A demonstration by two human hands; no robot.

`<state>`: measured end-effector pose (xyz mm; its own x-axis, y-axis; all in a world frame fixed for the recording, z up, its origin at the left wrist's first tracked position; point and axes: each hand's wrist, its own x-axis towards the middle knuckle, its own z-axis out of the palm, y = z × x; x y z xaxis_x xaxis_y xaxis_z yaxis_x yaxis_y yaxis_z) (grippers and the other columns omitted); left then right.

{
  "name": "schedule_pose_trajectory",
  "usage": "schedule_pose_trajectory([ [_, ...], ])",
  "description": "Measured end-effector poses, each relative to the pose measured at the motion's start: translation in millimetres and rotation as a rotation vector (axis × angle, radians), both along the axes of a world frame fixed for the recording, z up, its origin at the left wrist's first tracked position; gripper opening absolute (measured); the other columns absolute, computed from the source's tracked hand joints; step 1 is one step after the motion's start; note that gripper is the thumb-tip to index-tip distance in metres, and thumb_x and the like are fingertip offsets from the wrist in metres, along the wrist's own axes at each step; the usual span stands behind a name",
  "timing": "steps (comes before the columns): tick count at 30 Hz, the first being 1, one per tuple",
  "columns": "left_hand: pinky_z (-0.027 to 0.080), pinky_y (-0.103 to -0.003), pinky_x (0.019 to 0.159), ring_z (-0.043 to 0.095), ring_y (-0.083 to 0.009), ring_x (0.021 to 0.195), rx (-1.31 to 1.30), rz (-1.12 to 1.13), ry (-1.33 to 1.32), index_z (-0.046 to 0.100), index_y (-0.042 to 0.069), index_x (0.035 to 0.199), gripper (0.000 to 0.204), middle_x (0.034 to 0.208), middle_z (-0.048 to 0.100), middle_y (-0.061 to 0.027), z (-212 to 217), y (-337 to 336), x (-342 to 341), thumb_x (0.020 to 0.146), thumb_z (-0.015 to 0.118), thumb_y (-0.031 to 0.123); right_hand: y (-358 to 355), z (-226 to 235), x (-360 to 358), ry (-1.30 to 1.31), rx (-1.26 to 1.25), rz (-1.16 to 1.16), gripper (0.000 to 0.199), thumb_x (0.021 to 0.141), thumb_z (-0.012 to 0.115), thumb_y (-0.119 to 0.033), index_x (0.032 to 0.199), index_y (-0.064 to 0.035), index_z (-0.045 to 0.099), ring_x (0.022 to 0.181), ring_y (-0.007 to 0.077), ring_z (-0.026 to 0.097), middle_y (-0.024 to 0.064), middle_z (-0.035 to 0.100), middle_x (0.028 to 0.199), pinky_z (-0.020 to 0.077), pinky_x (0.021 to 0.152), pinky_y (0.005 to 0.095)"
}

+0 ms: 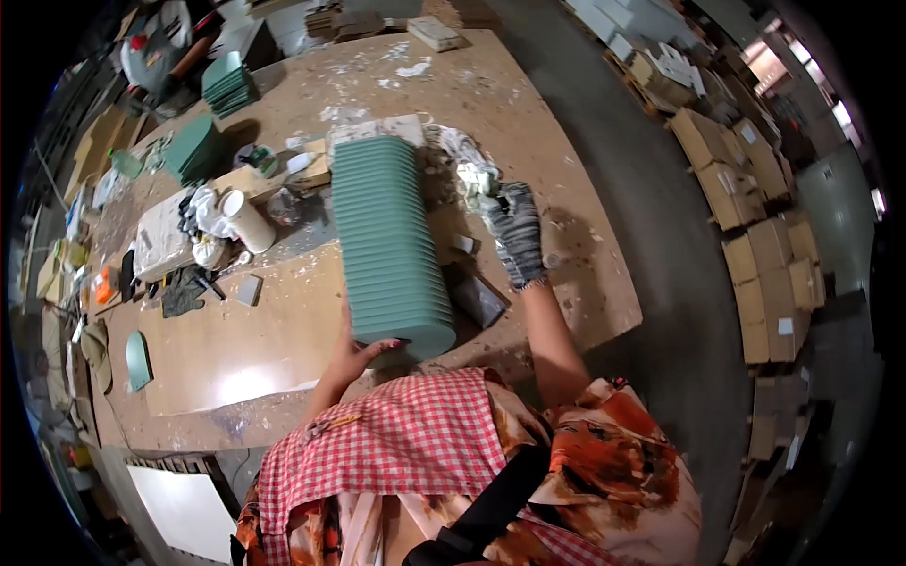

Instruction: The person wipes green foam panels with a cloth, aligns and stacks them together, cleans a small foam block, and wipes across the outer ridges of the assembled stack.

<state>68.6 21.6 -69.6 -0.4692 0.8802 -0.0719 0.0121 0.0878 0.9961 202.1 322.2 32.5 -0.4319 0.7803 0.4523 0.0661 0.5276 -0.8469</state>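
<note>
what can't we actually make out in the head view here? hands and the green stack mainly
- Left hand: fingertips on the near end of the row of green plates; its wrist is hidden by the checked apron.
- Right hand: gloved, at a crumpled white cloth; grip unclear, too small.
- Plate count: edges blur together.
- Small clutter by the white cup: too small to identify.

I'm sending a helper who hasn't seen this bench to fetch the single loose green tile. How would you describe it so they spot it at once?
Start at the long row of green tiles standing on edge mid-workbench. Go towards the bench's near left end, past the shiny bare patch. There one arch-topped green tile lies flat and alone, unlike the stacked green tiles at the far end.
</note>
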Motion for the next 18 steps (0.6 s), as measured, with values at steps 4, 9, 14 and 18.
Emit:
schedule_pose_trajectory([
  [4,0.047,-0.035,0.096,0.049,-0.0222,0.12,0.051,-0.046,0.06,-0.003,0.014,0.152,0.107,0.139,0.042,-0.0132,-3.9,7.1,-0.4,0.078,0.072,-0.004,10.4,2.8,81.0,-0.113,0.143,-0.228,0.018,0.086,0.062,-0.012,0.098,0.0004,0.059,0.092,0.0262,0.054,0.0136,0.054,0.096,0.0438,0.089,0.0387],
  [9,0.041,-0.037,0.103,0.041,-0.024,0.128,-0.012,-0.074,-0.101,-0.005,0.011,0.152,0.11,0.145,0.034,-0.0141,-2.2,11.5,-1.2,0.076,0.074,-0.003,4.5,-48.8,126.5,-0.421,0.251,-0.328,0.031,0.087,0.057,-0.014,0.115,-0.0008,0.06,0.1,0.0365,0.055,0.0218,0.056,0.111,0.0418,0.093,0.0454],
  [14,0.042,-0.036,0.101,0.044,-0.0233,0.125,-0.019,-0.047,-0.025,0.005,0.008,0.151,0.102,0.141,0.039,-0.0141,6.8,9.4,-4.1,0.077,0.074,-0.001,0.1,-39.5,114.4,-0.473,0.392,-0.345,0.028,0.084,0.058,-0.01,0.11,-0.0006,0.061,0.097,0.0351,0.052,0.0203,0.055,0.104,0.0404,0.093,0.0441],
  [18,0.043,-0.036,0.1,0.047,-0.0236,0.122,-0.04,0.013,-0.034,0.014,0.004,0.149,0.094,0.136,0.046,-0.0147,6.0,10.2,7.2,0.078,0.075,0.001,6.3,-52.2,111.9,-0.619,0.417,-0.366,0.032,0.084,0.06,-0.013,0.114,-0.002,0.061,0.102,0.0368,0.051,0.0221,0.054,0.112,0.0398,0.094,0.0468],
])
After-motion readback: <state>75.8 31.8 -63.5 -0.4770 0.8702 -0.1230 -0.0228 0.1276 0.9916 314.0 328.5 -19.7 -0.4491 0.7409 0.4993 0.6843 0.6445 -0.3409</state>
